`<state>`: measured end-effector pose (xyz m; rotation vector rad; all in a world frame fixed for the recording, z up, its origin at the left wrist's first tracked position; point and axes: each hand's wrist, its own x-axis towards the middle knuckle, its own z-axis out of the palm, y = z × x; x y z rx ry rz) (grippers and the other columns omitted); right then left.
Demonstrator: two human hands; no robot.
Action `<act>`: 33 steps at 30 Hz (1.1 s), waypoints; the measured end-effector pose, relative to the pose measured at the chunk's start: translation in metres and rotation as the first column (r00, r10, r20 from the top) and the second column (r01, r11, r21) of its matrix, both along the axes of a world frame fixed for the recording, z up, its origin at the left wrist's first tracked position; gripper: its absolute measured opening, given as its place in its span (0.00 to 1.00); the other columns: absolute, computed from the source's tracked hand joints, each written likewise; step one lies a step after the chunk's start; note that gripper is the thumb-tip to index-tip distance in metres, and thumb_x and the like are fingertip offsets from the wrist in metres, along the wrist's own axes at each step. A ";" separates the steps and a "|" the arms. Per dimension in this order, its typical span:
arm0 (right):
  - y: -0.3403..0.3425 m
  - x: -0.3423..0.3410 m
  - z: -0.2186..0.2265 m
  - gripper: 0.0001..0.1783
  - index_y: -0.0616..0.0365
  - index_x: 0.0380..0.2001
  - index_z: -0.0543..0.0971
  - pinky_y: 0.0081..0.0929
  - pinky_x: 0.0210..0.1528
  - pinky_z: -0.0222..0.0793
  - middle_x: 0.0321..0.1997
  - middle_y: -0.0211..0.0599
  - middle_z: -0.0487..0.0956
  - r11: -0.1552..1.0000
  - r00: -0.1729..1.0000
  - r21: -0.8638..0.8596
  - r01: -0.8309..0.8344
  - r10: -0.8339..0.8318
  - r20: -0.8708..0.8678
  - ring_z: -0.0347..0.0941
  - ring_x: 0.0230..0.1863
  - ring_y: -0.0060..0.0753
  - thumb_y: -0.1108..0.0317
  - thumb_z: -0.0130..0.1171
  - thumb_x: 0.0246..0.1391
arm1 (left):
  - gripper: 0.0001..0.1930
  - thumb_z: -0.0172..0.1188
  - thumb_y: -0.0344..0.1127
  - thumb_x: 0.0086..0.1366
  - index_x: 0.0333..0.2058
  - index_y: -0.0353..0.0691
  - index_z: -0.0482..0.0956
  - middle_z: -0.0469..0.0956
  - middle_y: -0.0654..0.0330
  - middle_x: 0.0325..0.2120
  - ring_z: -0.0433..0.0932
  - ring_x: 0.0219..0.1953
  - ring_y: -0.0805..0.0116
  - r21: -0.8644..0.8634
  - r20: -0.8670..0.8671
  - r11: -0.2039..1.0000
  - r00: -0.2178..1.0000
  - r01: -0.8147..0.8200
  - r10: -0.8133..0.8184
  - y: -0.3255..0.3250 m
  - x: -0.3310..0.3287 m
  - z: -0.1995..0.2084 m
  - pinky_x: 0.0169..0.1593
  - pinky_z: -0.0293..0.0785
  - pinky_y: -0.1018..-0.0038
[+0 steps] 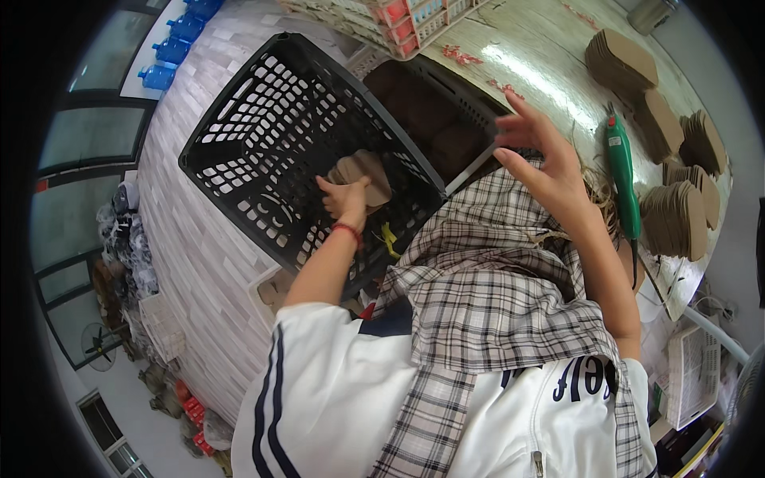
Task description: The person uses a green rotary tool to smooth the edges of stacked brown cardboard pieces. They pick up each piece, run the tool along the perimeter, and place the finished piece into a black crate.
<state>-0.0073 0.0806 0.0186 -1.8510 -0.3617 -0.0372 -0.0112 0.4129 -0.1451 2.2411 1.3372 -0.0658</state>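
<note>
Cardboard pieces point(362, 177) sat clamped in my left hand point(344, 199) inside the black basket point(263, 119); my right hand point(542, 159) hovered, fingers spread. Loosely pinched, the stack could've fanned and spilled.

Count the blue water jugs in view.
4 blue water jugs, in a row at upper left beyond the black crate. More may be hidden past the edge.

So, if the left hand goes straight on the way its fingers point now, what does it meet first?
The left hand already grips a stack of brown cardboard pieces inside the black crate. Beyond that stack, the crate's perforated wall probably comes next, though depth is hard to judge in this view.
</note>
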 end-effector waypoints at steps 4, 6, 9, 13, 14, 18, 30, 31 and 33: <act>-0.020 -0.019 -0.007 0.30 0.59 0.59 0.67 0.26 0.47 0.71 0.45 0.41 0.78 0.998 0.996 -0.052 0.030 -0.034 -0.080 0.76 0.42 0.29 0.69 0.62 0.51 | 0.61 0.73 0.52 0.42 0.67 0.58 0.35 0.62 0.42 0.52 0.65 0.55 0.47 0.136 -0.142 0.973 0.969 -0.184 0.203 -0.035 0.012 -0.043 0.58 0.60 0.56; -0.030 -0.026 -0.013 0.29 0.59 0.58 0.68 0.26 0.47 0.70 0.44 0.41 0.78 0.996 0.992 -0.064 0.065 -0.072 -0.108 0.76 0.42 0.29 0.70 0.62 0.51 | 0.62 0.73 0.53 0.42 0.67 0.57 0.35 0.63 0.44 0.51 0.65 0.54 0.48 0.176 -0.147 0.968 0.968 -0.179 0.205 -0.046 0.015 -0.050 0.57 0.61 0.56; -0.036 -0.037 -0.024 0.27 0.61 0.56 0.70 0.26 0.46 0.71 0.42 0.41 0.79 0.990 0.984 -0.075 0.118 -0.127 -0.127 0.76 0.42 0.28 0.70 0.62 0.52 | 0.55 0.69 0.52 0.48 0.67 0.59 0.38 0.67 0.51 0.45 0.68 0.49 0.56 0.330 -0.164 0.918 0.945 -0.218 0.284 -0.059 0.018 -0.069 0.52 0.65 0.62; -0.036 -0.043 -0.029 0.26 0.60 0.56 0.71 0.26 0.45 0.72 0.41 0.40 0.79 0.992 0.979 -0.050 0.112 -0.119 -0.164 0.76 0.42 0.28 0.69 0.62 0.52 | 0.47 0.65 0.49 0.54 0.67 0.62 0.42 0.68 0.55 0.40 0.70 0.43 0.61 0.535 -0.089 0.784 0.902 -0.315 0.423 -0.042 0.028 -0.119 0.48 0.66 0.65; -0.037 -0.046 -0.030 0.26 0.60 0.55 0.71 0.26 0.45 0.72 0.41 0.40 0.79 0.991 0.976 -0.056 0.120 -0.128 -0.177 0.76 0.42 0.28 0.69 0.62 0.53 | 0.47 0.64 0.48 0.55 0.67 0.62 0.42 0.68 0.55 0.40 0.70 0.43 0.61 0.539 -0.095 0.783 0.901 -0.310 0.422 -0.046 0.031 -0.120 0.48 0.66 0.65; -0.044 -0.053 -0.031 0.25 0.58 0.55 0.71 0.25 0.43 0.72 0.41 0.39 0.78 0.987 0.966 -0.097 0.130 -0.148 -0.211 0.76 0.41 0.28 0.68 0.62 0.53 | 0.45 0.62 0.46 0.57 0.67 0.62 0.42 0.68 0.56 0.39 0.70 0.41 0.63 0.554 -0.103 0.775 0.899 -0.303 0.426 -0.064 0.045 -0.123 0.47 0.66 0.65; -0.067 -0.078 -0.040 0.24 0.58 0.54 0.72 0.26 0.42 0.72 0.41 0.37 0.79 0.975 0.930 -0.075 0.208 -0.221 -0.294 0.75 0.42 0.29 0.67 0.61 0.53 | 0.75 0.78 0.58 0.31 0.67 0.40 0.29 0.61 0.46 0.56 0.62 0.58 0.48 0.062 -0.117 0.975 0.969 -0.212 0.218 -0.048 0.010 -0.063 0.58 0.60 0.53; -0.070 -0.079 -0.041 0.24 0.58 0.54 0.72 0.26 0.42 0.72 0.41 0.37 0.79 0.971 0.920 -0.080 0.225 -0.238 -0.310 0.75 0.42 0.28 0.67 0.61 0.53 | 0.74 0.78 0.58 0.32 0.67 0.41 0.29 0.60 0.45 0.56 0.62 0.59 0.49 0.081 -0.142 0.974 0.965 -0.210 0.220 -0.051 0.012 -0.068 0.57 0.60 0.54; -0.075 -0.083 -0.049 0.24 0.58 0.53 0.73 0.24 0.43 0.72 0.40 0.36 0.79 0.965 0.916 -0.060 0.256 -0.262 -0.305 0.75 0.42 0.27 0.68 0.61 0.53 | 0.73 0.77 0.59 0.33 0.67 0.41 0.30 0.60 0.45 0.56 0.61 0.59 0.49 0.117 -0.192 0.973 0.956 -0.201 0.221 -0.062 0.021 -0.082 0.57 0.61 0.54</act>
